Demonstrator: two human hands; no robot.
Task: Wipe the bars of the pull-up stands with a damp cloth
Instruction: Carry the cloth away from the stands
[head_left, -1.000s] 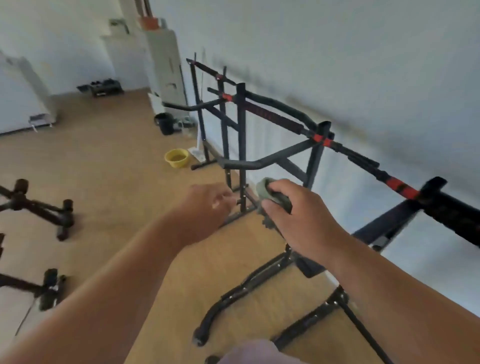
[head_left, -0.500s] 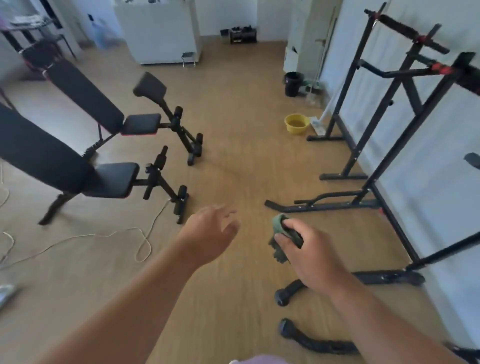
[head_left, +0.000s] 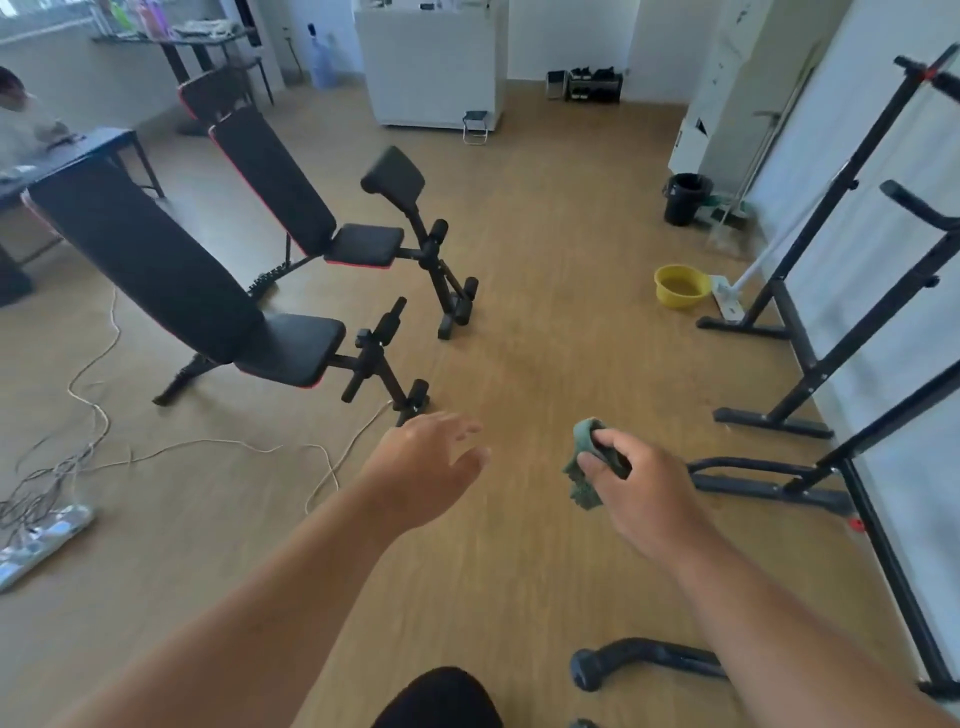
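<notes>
My right hand (head_left: 636, 488) grips a crumpled green cloth (head_left: 587, 467), held over the wooden floor and clear of any bar. My left hand (head_left: 428, 467) hovers open beside it, fingers spread, holding nothing. The black pull-up stands (head_left: 826, 364) line the white wall on the right; their uprights and floor feet show, while the top bars run out of frame. One curved foot (head_left: 639, 662) lies just below my right forearm.
Two black weight benches (head_left: 218, 291) stand at centre left. A yellow basin (head_left: 680, 285), a mop and a black bucket (head_left: 687, 198) sit near the far stand. Cables and a power strip (head_left: 41, 535) trail on the left floor. A person sits at far left.
My view has swung left from the stand's bars toward the room. Both hands came off the stand and now hang over open floor; the cloth stays in my right hand.
</notes>
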